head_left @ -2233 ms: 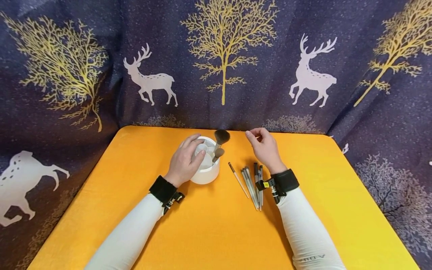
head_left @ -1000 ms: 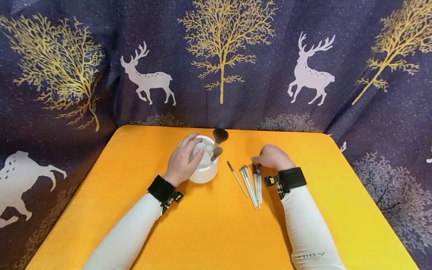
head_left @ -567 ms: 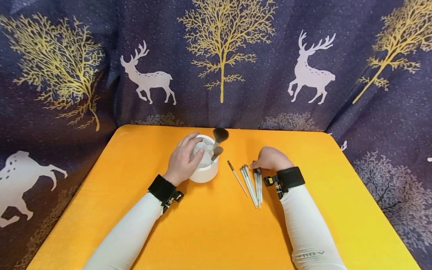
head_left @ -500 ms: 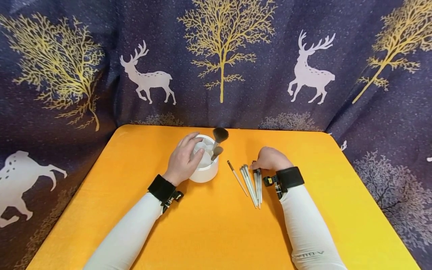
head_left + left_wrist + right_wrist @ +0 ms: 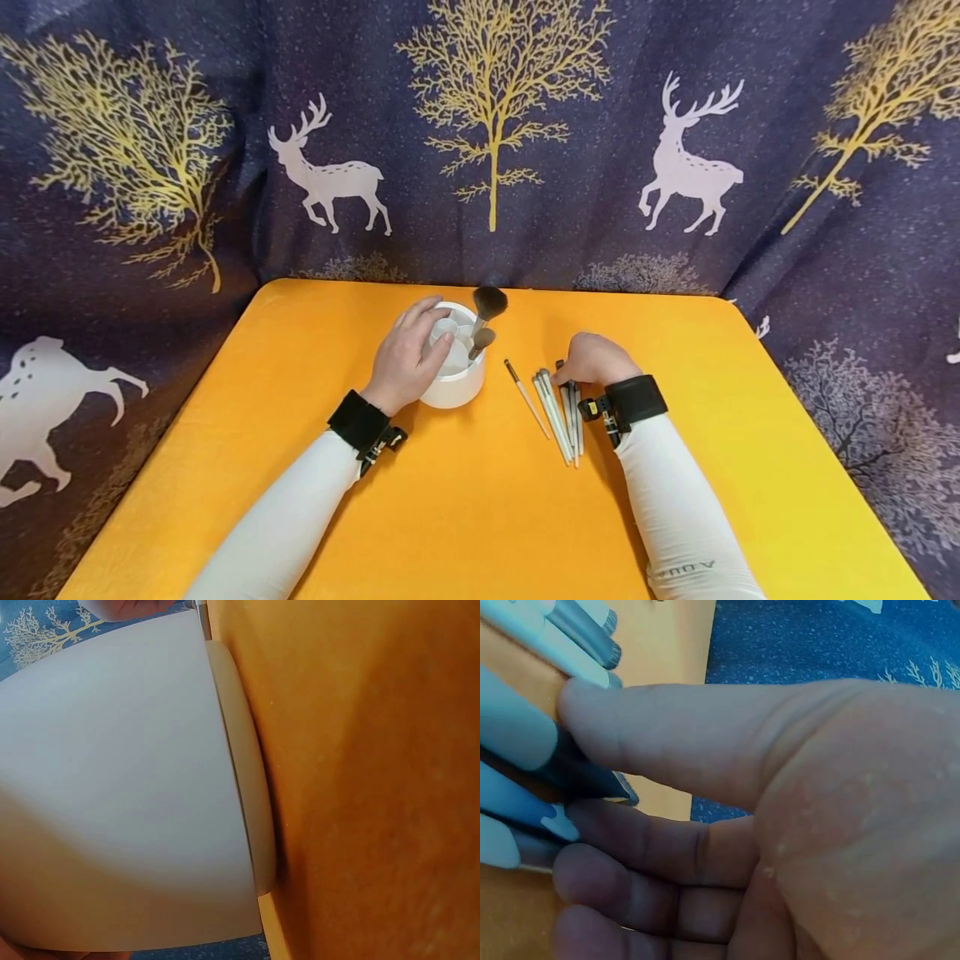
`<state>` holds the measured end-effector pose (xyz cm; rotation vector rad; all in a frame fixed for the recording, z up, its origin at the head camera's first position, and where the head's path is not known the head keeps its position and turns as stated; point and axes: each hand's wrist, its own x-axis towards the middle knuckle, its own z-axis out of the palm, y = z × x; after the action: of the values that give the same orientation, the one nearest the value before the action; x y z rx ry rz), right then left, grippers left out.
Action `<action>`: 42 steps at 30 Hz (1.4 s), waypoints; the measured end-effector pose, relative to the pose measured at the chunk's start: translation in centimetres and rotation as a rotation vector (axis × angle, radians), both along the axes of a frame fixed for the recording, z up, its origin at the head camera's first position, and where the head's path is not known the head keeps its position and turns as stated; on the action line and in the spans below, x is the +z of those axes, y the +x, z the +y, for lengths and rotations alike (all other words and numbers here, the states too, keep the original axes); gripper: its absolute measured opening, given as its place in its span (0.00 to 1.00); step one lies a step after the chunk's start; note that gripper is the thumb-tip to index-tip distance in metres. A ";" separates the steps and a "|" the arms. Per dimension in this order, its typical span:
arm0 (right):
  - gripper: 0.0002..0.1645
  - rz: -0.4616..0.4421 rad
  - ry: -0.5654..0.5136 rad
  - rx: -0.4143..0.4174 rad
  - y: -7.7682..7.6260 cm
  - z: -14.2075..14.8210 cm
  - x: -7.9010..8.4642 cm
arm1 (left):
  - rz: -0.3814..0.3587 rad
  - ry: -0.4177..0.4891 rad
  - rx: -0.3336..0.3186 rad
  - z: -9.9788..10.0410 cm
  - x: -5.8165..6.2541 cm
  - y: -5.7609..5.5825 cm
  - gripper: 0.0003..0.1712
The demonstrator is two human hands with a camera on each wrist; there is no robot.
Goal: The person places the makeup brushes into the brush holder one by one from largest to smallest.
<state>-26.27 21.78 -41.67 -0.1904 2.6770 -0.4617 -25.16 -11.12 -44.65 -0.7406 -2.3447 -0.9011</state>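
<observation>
My left hand (image 5: 408, 354) grips the round white brush holder (image 5: 453, 390), thumb over its near rim and fingers on the far side. Divided compartments show inside it. A large fluffy makeup brush (image 5: 491, 302) and a smaller one (image 5: 482, 340) stand in it, leaning right with bristles up. In the left wrist view the holder's smooth wall (image 5: 127, 765) fills much of the frame. My right hand (image 5: 598, 360) is at the bristle end of the brush pile. Its thumb and index finger pinch a pale-handled makeup brush (image 5: 514, 724) by its dark end.
Several slim pale-handled brushes (image 5: 555, 421) lie side by side by the right hand, handles toward me. One thin brush (image 5: 527, 400) lies apart, between pile and holder. The orange tabletop (image 5: 450, 517) ends at a dark curtain (image 5: 337, 250) with deer and trees.
My right hand came down from behind the pile to the brushes' bristle ends, then moved slightly left, its fingers closing on a brush. The left hand and the holder have stayed put.
</observation>
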 end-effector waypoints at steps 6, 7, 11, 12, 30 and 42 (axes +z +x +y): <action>0.25 0.005 0.001 -0.012 -0.2 -0.1 -0.1 | 0.004 -0.001 -0.001 0.0 0.0 -0.1 0.29; 0.24 0.005 -0.007 -0.013 -0.3 0.0 -0.2 | 0.004 0.000 0.000 0.0 0.0 -0.1 0.29; 0.22 0.003 -0.044 -0.037 -0.3 0.0 -0.2 | 0.008 0.000 -0.001 0.0 -0.1 -0.1 0.29; 0.22 0.007 -0.053 -0.037 -0.3 0.0 -0.2 | 0.009 0.000 0.000 0.0 -0.1 -0.1 0.28; 0.20 0.129 -0.186 -0.097 -0.6 0.1 0.2 | 0.012 -0.006 0.009 0.0 -0.1 -0.1 0.29; 0.14 0.226 -0.359 -0.111 -0.2 0.0 0.6 | 0.005 -0.006 0.010 0.0 0.0 -0.1 0.29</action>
<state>-26.49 21.77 -41.04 -0.2079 2.8109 -1.0114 -25.25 -11.11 -44.70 -0.7323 -2.3458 -0.8875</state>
